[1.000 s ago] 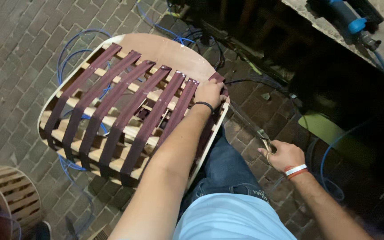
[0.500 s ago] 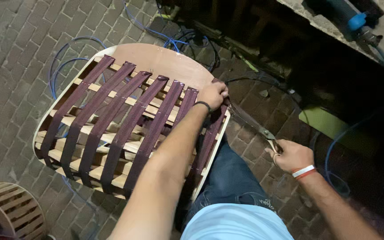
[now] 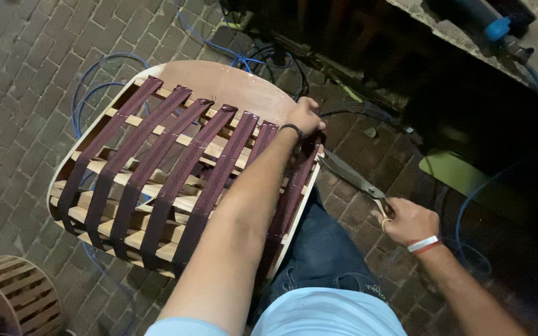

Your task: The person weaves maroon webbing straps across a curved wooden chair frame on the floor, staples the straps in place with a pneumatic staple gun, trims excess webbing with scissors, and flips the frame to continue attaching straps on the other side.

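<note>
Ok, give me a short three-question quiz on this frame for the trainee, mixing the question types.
1. True or false: the left hand grips the far edge of the curved wooden seat frame woven with maroon webbing straps.
2. What does the right hand hold?
A. long metal scissors
B. hammer
C. stapler
3. What lies on the brick floor beyond the frame?

Key:
1. True.
2. A; the blades point toward the frame's right edge.
3. Looped blue hose.
</note>
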